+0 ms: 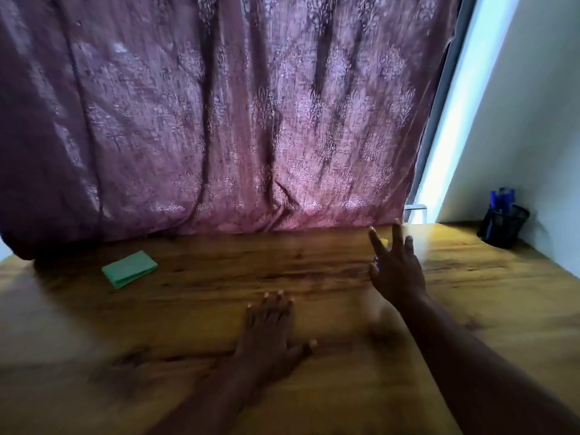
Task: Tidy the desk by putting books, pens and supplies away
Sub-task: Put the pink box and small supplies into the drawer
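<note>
My left hand lies flat on the wooden desk, fingers straight and together. My right hand is stretched forward over the desk with its fingers spread. A small yellow and blue object shows between and behind those fingers, mostly hidden; I cannot tell whether the hand touches it. A green pad lies at the far left of the desk. A black mesh pen cup with blue pens stands at the far right corner.
A purple patterned curtain hangs along the desk's back edge. A bright window strip and a white wall close off the right side. A small clear stand sits by the curtain's right end.
</note>
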Demonstrator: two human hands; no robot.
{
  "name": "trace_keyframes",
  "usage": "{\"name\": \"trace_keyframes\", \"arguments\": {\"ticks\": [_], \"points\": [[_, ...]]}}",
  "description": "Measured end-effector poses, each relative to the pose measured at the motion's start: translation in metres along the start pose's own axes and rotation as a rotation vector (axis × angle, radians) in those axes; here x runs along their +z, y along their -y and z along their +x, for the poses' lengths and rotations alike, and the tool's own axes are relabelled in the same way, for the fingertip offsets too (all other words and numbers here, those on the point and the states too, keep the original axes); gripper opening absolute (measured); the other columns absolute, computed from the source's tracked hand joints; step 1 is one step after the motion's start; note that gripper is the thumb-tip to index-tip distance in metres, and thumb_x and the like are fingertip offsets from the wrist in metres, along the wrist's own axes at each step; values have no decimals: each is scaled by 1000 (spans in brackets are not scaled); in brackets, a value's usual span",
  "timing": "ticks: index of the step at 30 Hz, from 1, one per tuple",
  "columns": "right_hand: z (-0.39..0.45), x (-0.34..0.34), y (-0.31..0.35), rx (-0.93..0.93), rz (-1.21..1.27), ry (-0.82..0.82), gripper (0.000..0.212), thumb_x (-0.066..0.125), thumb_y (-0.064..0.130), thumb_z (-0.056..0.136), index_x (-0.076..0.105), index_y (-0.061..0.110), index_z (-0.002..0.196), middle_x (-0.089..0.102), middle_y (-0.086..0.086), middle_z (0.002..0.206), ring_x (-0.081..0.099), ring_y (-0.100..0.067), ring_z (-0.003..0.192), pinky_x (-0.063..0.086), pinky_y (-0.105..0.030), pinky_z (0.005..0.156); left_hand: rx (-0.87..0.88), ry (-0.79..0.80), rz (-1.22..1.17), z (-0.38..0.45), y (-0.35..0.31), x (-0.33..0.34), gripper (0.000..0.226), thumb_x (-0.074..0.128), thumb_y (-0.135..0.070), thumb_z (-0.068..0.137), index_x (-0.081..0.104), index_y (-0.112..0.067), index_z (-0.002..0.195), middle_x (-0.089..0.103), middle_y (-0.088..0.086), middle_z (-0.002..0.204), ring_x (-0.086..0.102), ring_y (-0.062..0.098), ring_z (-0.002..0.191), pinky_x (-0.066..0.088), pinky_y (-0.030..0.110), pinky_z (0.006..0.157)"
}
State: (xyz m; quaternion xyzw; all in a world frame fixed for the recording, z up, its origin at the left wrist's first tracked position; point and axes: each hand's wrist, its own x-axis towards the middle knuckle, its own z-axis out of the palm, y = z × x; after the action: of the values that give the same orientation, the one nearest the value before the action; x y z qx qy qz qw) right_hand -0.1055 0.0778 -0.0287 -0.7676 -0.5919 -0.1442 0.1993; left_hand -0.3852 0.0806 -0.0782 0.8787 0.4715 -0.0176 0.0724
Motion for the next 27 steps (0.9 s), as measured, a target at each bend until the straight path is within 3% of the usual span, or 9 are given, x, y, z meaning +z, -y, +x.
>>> {"name": "trace_keyframes", "arguments": {"ticks": [3, 5, 8, 12, 15, 19, 22, 27], "points": [[16, 24, -8, -1, 54, -7, 82, 68, 17, 75, 30, 27, 147, 4, -26, 156, 34, -60, 123, 49, -59, 83, -70, -26, 7, 19, -4, 1, 95, 27, -80, 81, 0, -25, 154, -9, 1, 162, -10, 25, 148, -7, 53, 116], [20, 37, -6, 67, 139, 38, 87, 63, 21, 82, 10, 33, 150, -15, -17, 157, 33, -52, 130, 50, -53, 81, -108, -11, -2, 29, -5, 3, 94, 28, -80, 81, 1, -27, 154, -6, 1, 162, -8, 26, 148, -6, 55, 116], [21, 47, 4, 180, 287, 40, 94, 62, 24, 84, -5, 33, 150, -24, -12, 156, 45, -49, 123, 48, -47, 73, -120, -2, -13, 32, -5, 4, 94, 26, -82, 79, 1, -30, 153, -7, -1, 162, -10, 25, 148, -7, 56, 116], [25, 55, 8, 257, 362, 157, 98, 77, 29, 73, 16, 35, 149, -3, -8, 159, 46, -45, 124, 45, -49, 89, -122, -14, -25, 31, -3, 5, 96, 24, -84, 77, 1, -31, 153, -9, -2, 162, -10, 24, 148, -8, 53, 116], [24, 55, 9, 248, 414, 196, 80, 79, 29, 71, 38, 32, 140, 30, -8, 148, 51, -42, 117, 45, -46, 94, -118, 3, -40, 30, -3, 3, 93, 25, -82, 80, 0, -31, 153, -10, -2, 162, -12, 24, 148, -8, 54, 116], [9, 46, 33, 122, 369, 195, 66, 57, 7, 83, 38, 31, 141, 36, -13, 142, 56, -42, 104, 49, -45, 85, -73, 17, -42, 26, 0, 3, 84, 25, -74, 87, 1, -29, 154, -9, 0, 162, -11, 25, 148, -9, 51, 116], [-5, 38, 66, -24, 385, 207, 67, 54, -2, 80, 42, 25, 141, 41, -18, 136, 58, -43, 96, 51, -44, 76, 34, 29, -33, 13, 11, -4, 77, 27, -67, 93, 5, -26, 154, -5, 1, 162, -7, 23, 148, -6, 45, 118], [-34, 33, 147, -198, 401, 251, 62, 54, 0, 82, 44, 18, 140, 46, -21, 131, 55, -41, 106, 50, -44, 88, 185, -2, 21, -24, 78, -14, 71, 30, -64, 94, 18, -25, 152, 10, 4, 161, 10, 23, 148, 11, 43, 117]]}}
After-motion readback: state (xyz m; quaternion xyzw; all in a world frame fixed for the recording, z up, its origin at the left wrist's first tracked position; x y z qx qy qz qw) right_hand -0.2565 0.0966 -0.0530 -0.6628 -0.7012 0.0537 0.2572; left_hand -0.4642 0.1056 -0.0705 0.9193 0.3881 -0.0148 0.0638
